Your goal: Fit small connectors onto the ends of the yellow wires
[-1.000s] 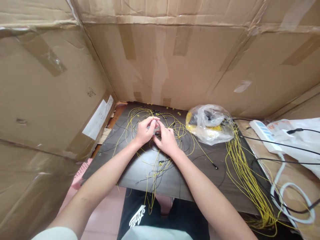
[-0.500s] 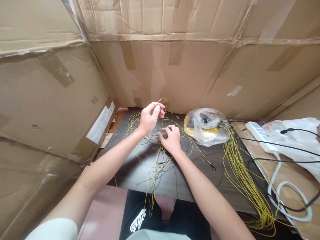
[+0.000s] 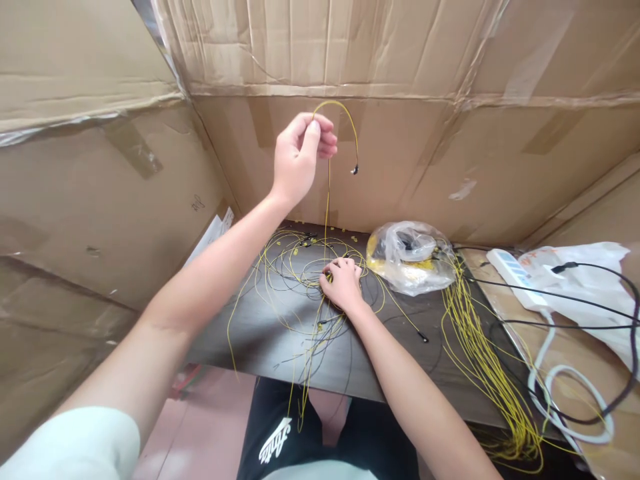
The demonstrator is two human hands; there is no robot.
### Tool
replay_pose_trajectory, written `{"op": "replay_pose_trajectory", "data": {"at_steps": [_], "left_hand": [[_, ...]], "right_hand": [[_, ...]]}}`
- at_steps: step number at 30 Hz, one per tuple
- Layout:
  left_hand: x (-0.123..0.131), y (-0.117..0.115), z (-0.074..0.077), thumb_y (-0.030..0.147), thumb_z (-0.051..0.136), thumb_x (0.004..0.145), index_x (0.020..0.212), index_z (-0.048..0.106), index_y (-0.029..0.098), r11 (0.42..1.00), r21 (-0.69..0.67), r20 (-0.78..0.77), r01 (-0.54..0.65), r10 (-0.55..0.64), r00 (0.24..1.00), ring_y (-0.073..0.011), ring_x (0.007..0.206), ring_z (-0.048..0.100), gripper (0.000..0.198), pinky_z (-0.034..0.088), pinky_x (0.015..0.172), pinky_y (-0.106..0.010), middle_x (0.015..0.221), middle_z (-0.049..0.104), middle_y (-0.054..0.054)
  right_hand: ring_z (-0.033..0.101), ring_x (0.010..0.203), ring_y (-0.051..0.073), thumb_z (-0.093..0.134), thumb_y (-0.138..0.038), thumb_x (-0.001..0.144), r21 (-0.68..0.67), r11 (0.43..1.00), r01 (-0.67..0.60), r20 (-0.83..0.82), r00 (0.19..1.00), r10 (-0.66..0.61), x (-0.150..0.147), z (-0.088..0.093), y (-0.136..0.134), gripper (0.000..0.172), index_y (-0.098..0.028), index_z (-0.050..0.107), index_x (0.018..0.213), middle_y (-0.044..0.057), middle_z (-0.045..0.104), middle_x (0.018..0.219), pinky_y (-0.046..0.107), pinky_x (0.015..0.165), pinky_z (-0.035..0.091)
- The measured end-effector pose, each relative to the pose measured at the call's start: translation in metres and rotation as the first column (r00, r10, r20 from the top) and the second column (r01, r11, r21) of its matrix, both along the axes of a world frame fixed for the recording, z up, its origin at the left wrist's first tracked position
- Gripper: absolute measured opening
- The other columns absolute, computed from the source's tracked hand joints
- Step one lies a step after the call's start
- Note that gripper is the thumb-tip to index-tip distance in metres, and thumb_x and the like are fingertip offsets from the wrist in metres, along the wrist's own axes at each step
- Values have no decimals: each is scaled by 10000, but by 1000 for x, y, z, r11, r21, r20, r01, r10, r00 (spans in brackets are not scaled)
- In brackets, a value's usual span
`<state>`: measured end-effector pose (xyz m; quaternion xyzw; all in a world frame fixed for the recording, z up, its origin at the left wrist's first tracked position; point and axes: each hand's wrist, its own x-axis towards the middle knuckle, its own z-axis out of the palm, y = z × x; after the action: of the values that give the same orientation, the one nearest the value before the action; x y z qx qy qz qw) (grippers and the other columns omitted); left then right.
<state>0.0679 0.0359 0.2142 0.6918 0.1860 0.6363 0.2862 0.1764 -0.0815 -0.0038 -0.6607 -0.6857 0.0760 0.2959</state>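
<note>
My left hand (image 3: 300, 157) is raised high in front of the cardboard wall and pinches a thin yellow wire (image 3: 329, 200). The wire arches over my fingers to a small dark tip at its free end and hangs straight down to the table. My right hand (image 3: 341, 285) rests low on a tangle of yellow and black wires (image 3: 295, 267) on the dark tabletop (image 3: 260, 333), its fingers curled and pressed on the strands where the lifted wire comes down.
A clear plastic bag (image 3: 413, 257) with yellow and black parts lies right of my right hand. A thick bundle of yellow wires (image 3: 480, 363) runs along the table's right side. A white power strip (image 3: 515, 277), white and black cables and a white bag sit at far right. Cardboard walls enclose the space.
My left hand has risen from the table to well above it, drawing one yellow wire up out of the tangle. My right hand stayed down on the wires.
</note>
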Motion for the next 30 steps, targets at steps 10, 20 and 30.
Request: {"op": "replay_pose_trajectory", "data": {"at_steps": [10,20,30], "left_hand": [[-55,80,98,392,442,1060,867,559,323,992,98,454,-84,31,891,-154,1029,681,236,558,876,-318,977,676,40],[-49,13,-5,209,450,1018,786,600,174,975,-81,-165,-206,191,968,-100,533,449,278,427,576,-249,612,490,31],[-38,-60,-161,210,578,832,1108,707,142,1000,-14,-818,-24,3,575,-215,872,646,312,510,818,-336,978,726,-81]], "right_hand": [[436,1193,313,603,-197,776,-11,995,97,25,995,-97,13,-3,5,190,-195,727,919,117,668,1161,479,1020,271],[479,1129,305,386,-277,1041,128,985,111,93,988,-124,15,2,9,363,-177,685,861,132,708,1064,508,1021,251],[493,1092,307,379,-237,1043,140,990,17,256,965,-53,11,2,5,323,-159,687,986,147,703,1070,483,1001,266]]}}
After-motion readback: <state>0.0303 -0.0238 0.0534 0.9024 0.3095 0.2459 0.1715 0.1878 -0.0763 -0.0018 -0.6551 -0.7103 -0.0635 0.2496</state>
